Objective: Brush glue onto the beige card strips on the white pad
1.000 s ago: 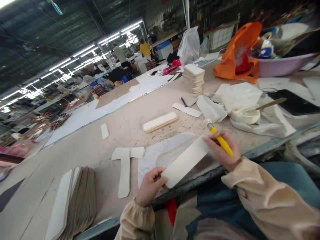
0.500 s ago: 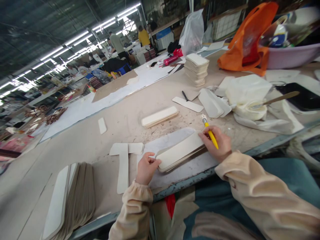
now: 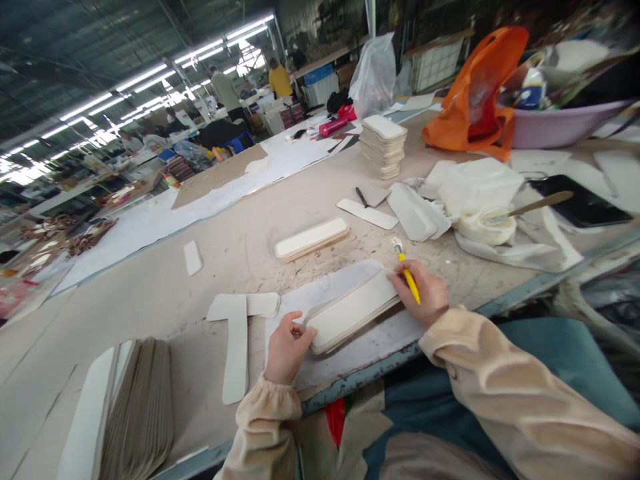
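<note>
A small stack of long, white, round-cornered strips (image 3: 353,310) lies on a pale sheet (image 3: 345,277) near the table's front edge. My left hand (image 3: 290,343) pinches its near left end between thumb and fingers. At the opposite end, the fingertips of my right hand (image 3: 423,290) touch the top strip. That same hand grips a brush (image 3: 411,283) with a yellow handle, its pale-smeared tip pointing up and away from me. Just left of my left hand, two loose white pieces (image 3: 236,353) overlap in a T shape.
A thick fanned pile of strips (image 3: 135,407) stands at front left. Behind the sheet lies another low stack (image 3: 313,240); a taller one (image 3: 383,147) stands farther back. To the right are a white tub with a stick (image 3: 485,227), a black phone (image 3: 583,200) and an orange bag (image 3: 475,100).
The whole view has shifted slightly, most things sliding left in the picture. Both hands stay at the two ends of the strips, and the brush remains in my right hand.
</note>
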A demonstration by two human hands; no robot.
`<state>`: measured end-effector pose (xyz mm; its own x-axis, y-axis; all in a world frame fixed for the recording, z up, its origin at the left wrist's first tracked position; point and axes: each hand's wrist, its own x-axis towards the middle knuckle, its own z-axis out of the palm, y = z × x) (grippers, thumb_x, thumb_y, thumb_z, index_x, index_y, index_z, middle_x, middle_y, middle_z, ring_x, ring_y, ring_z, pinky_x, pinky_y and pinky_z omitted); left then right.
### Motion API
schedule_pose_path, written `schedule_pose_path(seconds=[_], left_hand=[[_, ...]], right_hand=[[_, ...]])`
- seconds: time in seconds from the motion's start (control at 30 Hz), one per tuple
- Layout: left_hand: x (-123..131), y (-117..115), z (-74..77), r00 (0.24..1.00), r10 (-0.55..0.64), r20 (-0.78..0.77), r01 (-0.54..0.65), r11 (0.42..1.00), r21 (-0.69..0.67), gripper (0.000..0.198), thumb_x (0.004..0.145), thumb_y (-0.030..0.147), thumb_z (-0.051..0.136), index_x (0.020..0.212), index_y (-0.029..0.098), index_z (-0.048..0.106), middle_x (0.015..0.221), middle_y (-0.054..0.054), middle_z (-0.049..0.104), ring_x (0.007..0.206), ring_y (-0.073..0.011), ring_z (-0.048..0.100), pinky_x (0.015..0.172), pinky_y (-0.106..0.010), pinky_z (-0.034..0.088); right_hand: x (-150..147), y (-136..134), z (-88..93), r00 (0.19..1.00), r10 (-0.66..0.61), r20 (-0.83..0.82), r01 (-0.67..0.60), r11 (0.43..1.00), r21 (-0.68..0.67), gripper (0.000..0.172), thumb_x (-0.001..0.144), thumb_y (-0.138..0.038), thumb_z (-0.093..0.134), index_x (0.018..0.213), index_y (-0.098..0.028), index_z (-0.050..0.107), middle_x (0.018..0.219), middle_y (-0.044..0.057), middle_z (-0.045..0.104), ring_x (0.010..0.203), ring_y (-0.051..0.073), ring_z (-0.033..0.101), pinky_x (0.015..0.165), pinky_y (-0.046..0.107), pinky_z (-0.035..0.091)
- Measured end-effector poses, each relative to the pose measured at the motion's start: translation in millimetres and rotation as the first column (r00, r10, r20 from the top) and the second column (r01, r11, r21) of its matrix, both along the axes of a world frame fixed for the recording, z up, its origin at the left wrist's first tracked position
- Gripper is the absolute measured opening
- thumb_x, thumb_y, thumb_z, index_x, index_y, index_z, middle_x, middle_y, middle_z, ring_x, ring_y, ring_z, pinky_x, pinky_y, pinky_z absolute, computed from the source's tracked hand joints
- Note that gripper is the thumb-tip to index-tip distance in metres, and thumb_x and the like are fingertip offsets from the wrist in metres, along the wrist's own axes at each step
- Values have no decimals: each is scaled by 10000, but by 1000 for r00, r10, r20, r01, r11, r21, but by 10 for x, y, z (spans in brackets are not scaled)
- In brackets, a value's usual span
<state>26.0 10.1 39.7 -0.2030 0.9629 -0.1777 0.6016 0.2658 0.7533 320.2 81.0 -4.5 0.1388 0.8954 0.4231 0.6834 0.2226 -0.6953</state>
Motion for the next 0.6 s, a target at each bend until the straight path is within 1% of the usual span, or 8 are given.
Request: schedule_pose_path(seconds=[0.13,0.2,0.27,0.33,0.4,0.47,0.53,0.6], left_hand=[[-18,-3,3,996,-27,-83,27,1000,-2,395,713,449,637,1011,190,641,654,36,604,601,-163,577,639,-302,442],[-25,1,5,993,-41,-108,40,999,-11,392,715,475,624,987,195,659,661,33,594,604,-168,574,642,-309,443],[-26,2,8,993,-43,-112,41,999,-22,425,713,502,611,995,187,660,674,29,588,605,-171,571,639,-313,443],[-20,0,9,992,-44,-115,41,999,-28,456,710,526,602,999,178,657,683,25,582,612,-175,571,645,-317,445],[-11,-3,9,992,-49,-120,45,998,-34,476,709,547,594,1001,176,653,690,23,576,623,-180,574,655,-322,448],[0,-5,9,991,-49,-125,44,998,-40,500,702,570,588,1004,176,649,698,21,571,625,-184,575,658,-326,451],[8,-5,8,991,-40,-125,34,998,-44,526,692,593,582,1006,175,644,711,16,568,614,-184,571,643,-326,453],[9,-3,4,992,-31,-125,25,998,-49,544,679,607,581,1003,173,640,731,7,572,604,-183,566,629,-327,456]], right_hand=[[3,7,-35,998,24,55,-24,1000,6,179,869,-395,550,947,-235,570,792,25,663,698,192,643,643,298,497],[8,21,-42,996,16,84,-17,1000,12,167,872,-373,547,962,-234,567,807,37,666,723,206,645,665,318,508],[8,29,-27,993,16,121,-23,998,58,166,882,-347,539,997,-230,561,861,56,679,790,223,651,719,348,522],[-14,12,12,986,42,160,-66,987,145,149,896,-307,527,1019,-229,557,958,76,690,898,234,650,806,380,524],[-81,-51,64,972,129,198,-172,961,216,119,908,-261,513,1013,-231,561,1047,85,687,1030,232,628,895,399,510],[-203,-161,104,930,273,245,-330,915,233,107,917,-247,505,995,-228,575,1088,86,682,1140,223,589,969,406,485],[-361,-291,107,853,425,302,-494,844,208,127,924,-280,513,1000,-216,592,1125,85,675,1223,217,539,1042,410,437],[-506,-397,73,776,524,351,-602,782,163,185,924,-358,533,1012,-212,605,1173,80,659,1267,219,502,1087,419,387]])
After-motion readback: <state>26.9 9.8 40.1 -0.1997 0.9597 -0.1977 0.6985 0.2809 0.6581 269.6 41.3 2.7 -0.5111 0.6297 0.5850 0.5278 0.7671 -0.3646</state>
